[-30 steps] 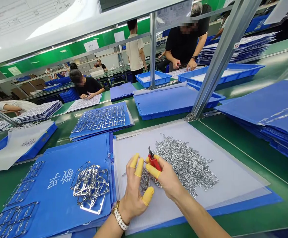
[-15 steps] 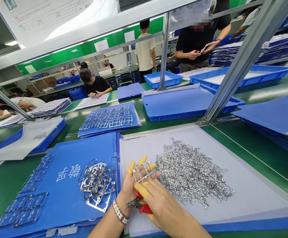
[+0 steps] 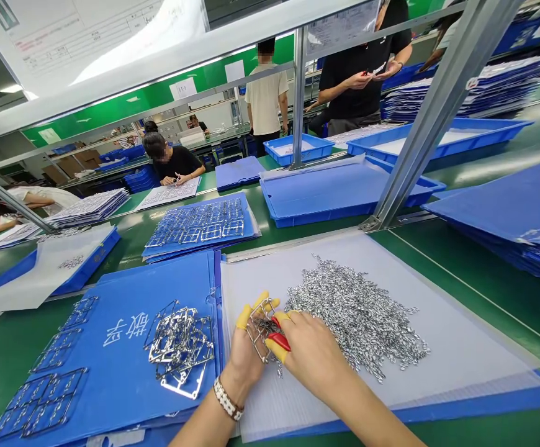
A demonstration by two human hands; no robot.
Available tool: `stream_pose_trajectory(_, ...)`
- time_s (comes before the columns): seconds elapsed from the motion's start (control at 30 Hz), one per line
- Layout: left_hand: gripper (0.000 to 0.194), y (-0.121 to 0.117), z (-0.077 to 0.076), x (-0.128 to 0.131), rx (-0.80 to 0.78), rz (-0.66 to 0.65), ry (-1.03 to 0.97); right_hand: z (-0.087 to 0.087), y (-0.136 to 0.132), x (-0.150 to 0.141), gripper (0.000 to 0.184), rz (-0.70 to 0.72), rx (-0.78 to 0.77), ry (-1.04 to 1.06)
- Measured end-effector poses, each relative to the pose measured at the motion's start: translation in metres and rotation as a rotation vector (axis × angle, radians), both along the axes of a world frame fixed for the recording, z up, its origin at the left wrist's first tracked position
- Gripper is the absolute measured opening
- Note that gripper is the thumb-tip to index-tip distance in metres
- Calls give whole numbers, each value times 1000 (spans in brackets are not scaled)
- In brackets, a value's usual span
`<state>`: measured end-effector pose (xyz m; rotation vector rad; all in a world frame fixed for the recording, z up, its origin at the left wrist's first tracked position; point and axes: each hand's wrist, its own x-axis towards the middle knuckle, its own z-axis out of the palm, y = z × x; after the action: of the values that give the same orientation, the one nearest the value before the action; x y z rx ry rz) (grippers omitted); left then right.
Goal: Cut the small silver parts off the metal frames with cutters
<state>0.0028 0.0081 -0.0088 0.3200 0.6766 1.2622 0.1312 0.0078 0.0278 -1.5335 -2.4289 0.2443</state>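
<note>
My left hand [image 3: 246, 347], with yellow covers on some fingers, holds a small silver plastic frame [image 3: 257, 347] upright. In my right hand [image 3: 314, 357] are red-handled nippers [image 3: 279, 341], their jaws inside the frame. Whether the jaws are closed on a part is hidden. Just right of my hands, a heap of small silver parts [image 3: 358, 316] lies on a whitish sheet [image 3: 465, 347]. On the blue board [image 3: 116, 379] to the left are a tangled pile of silver frames [image 3: 181, 344] and several flat frames [image 3: 41, 400] along its left side.
Ahead lie a blue stack topped with silver frames [image 3: 195, 223] and a blue tray [image 3: 316, 192]. A metal post [image 3: 437, 124] rises on the right, near stacked blue sheets [image 3: 521, 211]. A cross rail [image 3: 135, 87] spans above. Several people work beyond the bench.
My right hand has brought the nippers from below the frame up into it. The frame has tipped from lying flat across my left hand to standing upright. The view has shifted slightly.
</note>
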Motion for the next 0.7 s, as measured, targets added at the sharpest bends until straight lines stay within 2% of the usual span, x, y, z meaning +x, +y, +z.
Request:
stream_pose_trajectory(0.23,53,0,-5,-2,20,39,109,8,2,0,28,12,-40,-9)
stream_pose_trajectory(0.4,52,-2,-5,-1,40,34,155,7,0,-2,23,3,5,-71)
stream_pose_trajectory(0.53,50,0,-5,-1,45,50,123,5,-2,-1,23,-6,31,-98)
stream_pose_trajectory(0.7,50,-1,0,-3,-15,-28,65,6,3,11,25,-39,47,-81)
